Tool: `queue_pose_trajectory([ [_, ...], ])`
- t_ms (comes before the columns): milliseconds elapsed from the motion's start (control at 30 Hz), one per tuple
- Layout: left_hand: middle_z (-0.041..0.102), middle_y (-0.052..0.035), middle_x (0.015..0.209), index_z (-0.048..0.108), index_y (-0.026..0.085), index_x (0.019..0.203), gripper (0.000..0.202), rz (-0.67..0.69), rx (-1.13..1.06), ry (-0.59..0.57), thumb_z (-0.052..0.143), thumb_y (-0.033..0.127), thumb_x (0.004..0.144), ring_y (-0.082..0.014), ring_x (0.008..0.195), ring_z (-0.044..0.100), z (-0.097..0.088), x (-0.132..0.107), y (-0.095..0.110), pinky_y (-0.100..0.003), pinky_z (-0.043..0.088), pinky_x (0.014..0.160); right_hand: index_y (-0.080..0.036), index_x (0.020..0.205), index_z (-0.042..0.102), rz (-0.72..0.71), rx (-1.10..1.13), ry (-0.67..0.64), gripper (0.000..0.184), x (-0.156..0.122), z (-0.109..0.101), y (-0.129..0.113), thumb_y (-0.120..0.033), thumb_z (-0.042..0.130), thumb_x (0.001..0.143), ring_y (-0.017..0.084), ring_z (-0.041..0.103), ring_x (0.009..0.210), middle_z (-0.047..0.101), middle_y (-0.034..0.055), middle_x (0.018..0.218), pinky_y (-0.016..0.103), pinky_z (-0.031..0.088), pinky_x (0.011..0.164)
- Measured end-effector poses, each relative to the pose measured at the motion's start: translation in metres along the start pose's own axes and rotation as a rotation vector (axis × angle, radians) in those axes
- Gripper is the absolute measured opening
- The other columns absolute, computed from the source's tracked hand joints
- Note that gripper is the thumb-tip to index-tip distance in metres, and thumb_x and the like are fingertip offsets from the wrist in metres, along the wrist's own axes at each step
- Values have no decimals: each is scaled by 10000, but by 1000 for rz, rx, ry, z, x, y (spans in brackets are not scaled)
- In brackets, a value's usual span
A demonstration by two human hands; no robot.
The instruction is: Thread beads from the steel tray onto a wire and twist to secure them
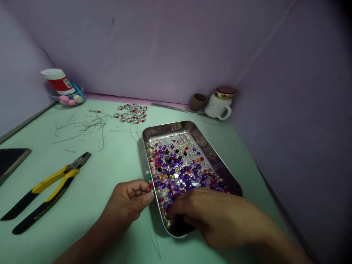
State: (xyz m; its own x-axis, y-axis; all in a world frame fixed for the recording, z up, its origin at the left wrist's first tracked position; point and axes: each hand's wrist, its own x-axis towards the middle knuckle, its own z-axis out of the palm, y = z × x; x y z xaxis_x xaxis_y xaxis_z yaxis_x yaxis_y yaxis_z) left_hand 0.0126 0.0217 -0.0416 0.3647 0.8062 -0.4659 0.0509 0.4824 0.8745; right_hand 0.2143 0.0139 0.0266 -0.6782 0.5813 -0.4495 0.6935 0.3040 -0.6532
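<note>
A shiny metal tray (217, 156) lies on the green table, filled with many small beads (178, 167) in purple, red, black and clear. My left hand (128, 203) rests just left of the tray's near corner, its fingers pinched on a thin wire strung with a few beads, a red and a green one showing at the fingertips. My right hand (217, 216) reaches into the near end of the tray, fingers curled down among the beads; what they hold, if anything, is hidden.
Yellow-handled pliers (46, 190) lie at the left. Cut wire pieces (88, 126) and a finished beaded chain (132, 112) lie further back. A glue tube in a bowl (64, 90) stands far left; a white mug (220, 104) and small cup (198, 101) far right. A dark tablet (11, 161) lies at the left edge.
</note>
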Motion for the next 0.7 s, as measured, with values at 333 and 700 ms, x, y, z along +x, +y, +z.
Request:
queue_pose_trajectory([
  [333,355,89,426,578,142,639,276,-42,14,10,664,403,616,-6,340,163,2,-2,5,-147,114,322,-172,1166,528,161,106,596,473,13,-15,54,-15,417,733,194,556,973,588,84,1136,313,424,844],
  [700,335,84,429,593,140,623,237,-52,-3,111,670,364,610,-14,376,166,7,-5,10,-152,94,356,-194,1115,575,372,17,518,361,-26,-40,61,-133,429,791,186,605,857,652,44,1032,243,467,707],
])
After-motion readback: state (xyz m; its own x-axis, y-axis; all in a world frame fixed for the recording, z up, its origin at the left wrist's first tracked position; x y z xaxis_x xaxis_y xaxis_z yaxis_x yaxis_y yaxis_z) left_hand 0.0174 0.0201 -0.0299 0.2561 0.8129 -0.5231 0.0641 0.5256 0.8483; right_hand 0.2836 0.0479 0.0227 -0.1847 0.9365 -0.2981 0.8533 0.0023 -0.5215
